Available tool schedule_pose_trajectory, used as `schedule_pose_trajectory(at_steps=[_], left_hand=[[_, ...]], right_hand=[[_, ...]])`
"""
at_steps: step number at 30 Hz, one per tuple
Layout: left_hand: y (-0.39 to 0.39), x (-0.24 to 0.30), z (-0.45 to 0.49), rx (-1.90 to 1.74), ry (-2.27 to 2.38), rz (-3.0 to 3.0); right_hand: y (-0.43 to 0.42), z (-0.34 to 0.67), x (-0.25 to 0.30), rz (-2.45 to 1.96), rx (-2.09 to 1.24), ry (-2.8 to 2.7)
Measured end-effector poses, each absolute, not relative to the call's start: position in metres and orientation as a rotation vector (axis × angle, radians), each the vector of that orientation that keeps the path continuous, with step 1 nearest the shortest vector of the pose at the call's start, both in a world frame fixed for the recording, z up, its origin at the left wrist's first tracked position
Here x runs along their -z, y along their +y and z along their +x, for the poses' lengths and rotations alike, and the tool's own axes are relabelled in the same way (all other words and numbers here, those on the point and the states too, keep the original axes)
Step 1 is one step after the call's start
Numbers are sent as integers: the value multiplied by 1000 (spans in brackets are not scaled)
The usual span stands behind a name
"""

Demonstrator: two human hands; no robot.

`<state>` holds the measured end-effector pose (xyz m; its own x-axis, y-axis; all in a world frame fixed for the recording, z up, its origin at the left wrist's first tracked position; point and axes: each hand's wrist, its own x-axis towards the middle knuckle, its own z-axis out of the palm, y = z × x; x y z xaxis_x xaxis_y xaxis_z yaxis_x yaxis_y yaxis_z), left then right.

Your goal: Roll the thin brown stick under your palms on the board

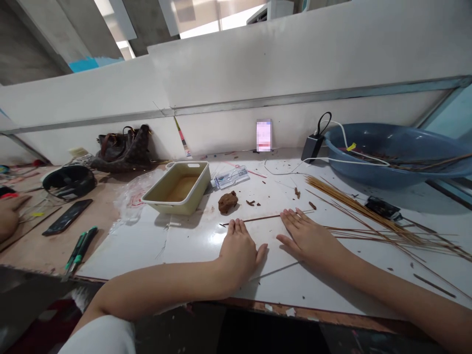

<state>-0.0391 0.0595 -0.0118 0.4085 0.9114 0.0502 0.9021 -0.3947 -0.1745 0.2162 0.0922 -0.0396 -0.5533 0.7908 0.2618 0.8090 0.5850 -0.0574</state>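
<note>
Both hands lie open and flat, palms down on the white table [177, 246], the left hand [239, 250] and the right hand [307, 237] side by side with a gap between them, gripping nothing. The thin brown stick [263, 218] lies straight ahead at their fingertips, its long axis running left to right across both hands with the right end a little farther away; it seems to touch the tips of both, so neither hand is clearly nearer. 1 brown lump [227, 202] sits just beyond the stick on the left hand's side, and a bundle of bare sticks [363, 212] fans out to the right.

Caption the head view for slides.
Left hand and right hand lie flat, touching a thin brown stick near a brown clay-like lump.
</note>
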Motion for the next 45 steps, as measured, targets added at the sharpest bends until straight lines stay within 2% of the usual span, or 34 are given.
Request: schedule_pose_trajectory(at_steps=[7, 14, 19, 37, 45], left_hand=[[72, -1, -37, -131, -1708, -2441], [61, 1, -38, -194, -1657, -2446], [71, -7, -35, -197, -1766, -2401], [62, -9, -36, -314, -1692, -2381], [67, -6, -37, -215, -1793, -2389]], right_hand=[[103, 218, 32, -1336, 37, -2572], [93, 214, 48, -1376, 166, -2555], [103, 215, 34, -1389, 100, -2596], [92, 212, 31, -1510, 47, -2599], [102, 224, 32, -1462, -72, -2610]])
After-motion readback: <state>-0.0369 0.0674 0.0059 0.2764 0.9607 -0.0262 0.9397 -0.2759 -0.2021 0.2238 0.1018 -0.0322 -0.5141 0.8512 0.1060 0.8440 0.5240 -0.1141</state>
